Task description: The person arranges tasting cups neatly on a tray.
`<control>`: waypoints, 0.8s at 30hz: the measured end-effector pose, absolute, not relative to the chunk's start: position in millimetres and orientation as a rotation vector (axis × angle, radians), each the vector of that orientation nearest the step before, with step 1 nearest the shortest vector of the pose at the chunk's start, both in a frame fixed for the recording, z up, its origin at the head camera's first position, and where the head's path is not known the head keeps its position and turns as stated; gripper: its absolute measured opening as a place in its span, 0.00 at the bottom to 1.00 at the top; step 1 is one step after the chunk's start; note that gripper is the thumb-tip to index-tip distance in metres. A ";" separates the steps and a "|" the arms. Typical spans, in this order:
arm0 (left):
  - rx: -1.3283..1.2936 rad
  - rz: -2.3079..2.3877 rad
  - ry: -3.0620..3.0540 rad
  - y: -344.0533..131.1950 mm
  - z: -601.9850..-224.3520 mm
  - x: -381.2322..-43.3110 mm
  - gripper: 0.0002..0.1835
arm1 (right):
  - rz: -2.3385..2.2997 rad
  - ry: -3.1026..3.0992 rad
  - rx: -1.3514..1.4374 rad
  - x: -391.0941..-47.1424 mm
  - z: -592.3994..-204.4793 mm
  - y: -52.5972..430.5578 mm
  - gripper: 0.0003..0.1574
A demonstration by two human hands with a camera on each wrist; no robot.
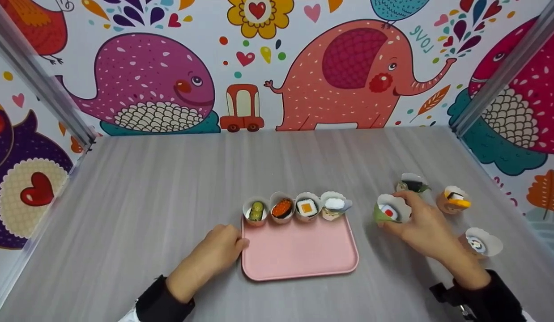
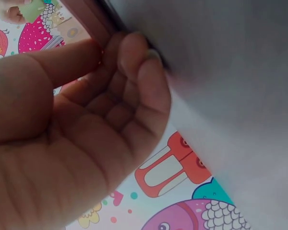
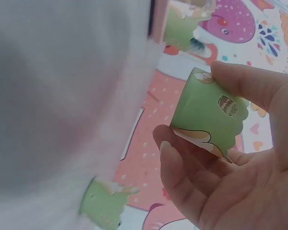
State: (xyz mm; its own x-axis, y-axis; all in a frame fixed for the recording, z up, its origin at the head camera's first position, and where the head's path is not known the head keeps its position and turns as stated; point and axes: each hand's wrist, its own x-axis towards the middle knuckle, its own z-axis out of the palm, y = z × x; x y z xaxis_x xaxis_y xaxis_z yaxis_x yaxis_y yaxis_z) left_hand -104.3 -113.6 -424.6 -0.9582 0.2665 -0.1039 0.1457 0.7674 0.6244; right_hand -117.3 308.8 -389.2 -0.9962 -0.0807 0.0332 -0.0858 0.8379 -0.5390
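My right hand (image 1: 422,223) holds a green paper cup (image 1: 381,215) between thumb and fingers, right of the tray. Inside the cup sits a white sushi piece (image 1: 388,212) with a red centre. The right wrist view shows the cup's printed side (image 3: 209,112) tipped over, held off the table. At the left rim of the pink tray (image 1: 299,250), my left hand (image 1: 221,246) pinches the edge with thumb and curled fingers. Along the tray's far edge stand paper cups with a green piece (image 1: 256,211), orange roe sushi (image 1: 282,208), a yellow-centred roll (image 1: 307,207) and a white-topped piece (image 1: 334,204).
Three more cups stand at the right of the grey table (image 1: 169,179): one with a dark-wrapped piece (image 1: 413,184), one with yellow-topped sushi (image 1: 455,199), one with a white and blue piece (image 1: 476,244). A cartoon-printed wall (image 1: 241,58) with metal posts encloses the table.
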 end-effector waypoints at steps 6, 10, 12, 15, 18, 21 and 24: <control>0.337 0.945 2.782 -113.6 -424.2 -104.0 0.16 | 0.936 -2.977 0.181 -114.8 -381.7 288.1 0.44; 0.365 0.943 2.786 -113.6 -424.3 -104.1 0.17 | 0.977 -2.916 0.246 -113.8 -379.5 271.5 0.42; 0.376 0.949 2.786 -113.5 -424.5 -104.3 0.17 | 0.986 -2.874 0.284 -113.5 -378.7 262.7 0.41; 0.381 0.954 2.786 -113.4 -424.7 -104.4 0.18 | 1.000 -2.835 0.320 -113.2 -377.7 248.7 0.40; 0.359 0.939 2.790 -113.4 -423.8 -103.9 0.19 | 1.036 -2.848 0.326 -112.2 -376.4 234.1 0.40; 0.338 0.926 2.785 -113.4 -423.1 -103.3 0.20 | 1.070 -2.857 0.341 -111.4 -377.5 220.0 0.40; 0.335 0.926 2.775 -113.4 -422.8 -103.1 0.20 | 1.086 -2.840 0.391 -109.9 -381.1 207.0 0.41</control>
State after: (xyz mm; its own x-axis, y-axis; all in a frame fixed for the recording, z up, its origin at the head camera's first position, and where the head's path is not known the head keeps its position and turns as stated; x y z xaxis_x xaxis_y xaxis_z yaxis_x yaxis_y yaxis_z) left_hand -103.1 -113.4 -422.8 -0.9550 0.2740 -0.1137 0.1508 0.7784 0.6094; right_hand -109.9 207.0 -381.1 -0.9646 -0.2094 0.1602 -0.2628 0.7169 -0.6457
